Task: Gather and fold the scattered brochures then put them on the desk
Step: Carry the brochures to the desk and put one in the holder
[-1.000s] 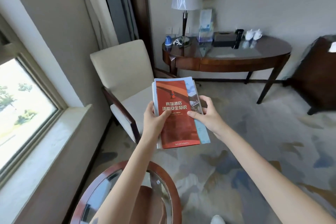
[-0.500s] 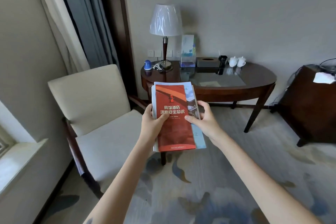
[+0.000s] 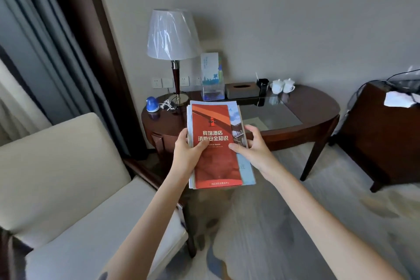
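Note:
A stack of folded brochures (image 3: 216, 161) with a red cover on top is held up in front of me, above the carpet. My left hand (image 3: 187, 150) grips its left edge, thumb on the cover. My right hand (image 3: 252, 148) grips the right edge, thumb on the red cover and fingers behind. A pale blue brochure sticks out on the right under the red one. The dark wooden desk (image 3: 318, 107) with a glass top stands just beyond the stack, against the wall.
On the desk stand a lamp (image 3: 171, 36), a clear brochure holder (image 3: 212, 77), a tissue box (image 3: 242, 90), two white cups (image 3: 283, 85) and a blue object (image 3: 151, 104). A cream armchair (image 3: 68, 177) is at left, a dark cabinet (image 3: 386, 134) at right.
The view has swung right and closer to the desk, away from the window and round glass table. Both hands keep the same hold on the stack.

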`<state>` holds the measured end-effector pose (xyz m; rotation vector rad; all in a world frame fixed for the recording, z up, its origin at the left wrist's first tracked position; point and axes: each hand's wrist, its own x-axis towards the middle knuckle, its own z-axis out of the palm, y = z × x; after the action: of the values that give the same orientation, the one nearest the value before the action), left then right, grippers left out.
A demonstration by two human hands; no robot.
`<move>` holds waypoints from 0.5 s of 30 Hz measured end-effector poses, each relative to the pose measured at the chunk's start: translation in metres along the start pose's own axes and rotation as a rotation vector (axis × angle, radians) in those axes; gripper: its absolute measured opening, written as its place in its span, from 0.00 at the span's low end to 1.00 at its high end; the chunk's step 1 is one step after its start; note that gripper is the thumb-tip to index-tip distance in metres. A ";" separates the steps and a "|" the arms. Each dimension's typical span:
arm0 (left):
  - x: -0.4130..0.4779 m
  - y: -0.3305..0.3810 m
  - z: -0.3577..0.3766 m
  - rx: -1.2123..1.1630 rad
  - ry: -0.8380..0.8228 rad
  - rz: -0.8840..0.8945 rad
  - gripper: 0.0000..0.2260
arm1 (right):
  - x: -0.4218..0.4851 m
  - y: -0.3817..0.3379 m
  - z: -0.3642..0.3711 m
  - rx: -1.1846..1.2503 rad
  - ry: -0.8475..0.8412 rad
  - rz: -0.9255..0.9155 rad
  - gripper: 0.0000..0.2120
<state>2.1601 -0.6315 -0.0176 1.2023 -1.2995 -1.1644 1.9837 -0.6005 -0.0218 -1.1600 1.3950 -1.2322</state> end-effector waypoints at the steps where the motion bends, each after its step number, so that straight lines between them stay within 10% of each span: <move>1: 0.022 -0.001 0.006 0.005 -0.014 0.003 0.16 | 0.020 -0.001 -0.005 -0.002 0.015 -0.004 0.25; 15: 0.297 -0.066 0.151 0.101 -0.132 -0.145 0.14 | 0.300 0.060 -0.113 -0.067 0.072 0.119 0.28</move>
<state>2.0039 -0.9269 -0.0779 1.3300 -1.4027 -1.3136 1.8257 -0.8783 -0.0856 -1.0709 1.5465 -1.1607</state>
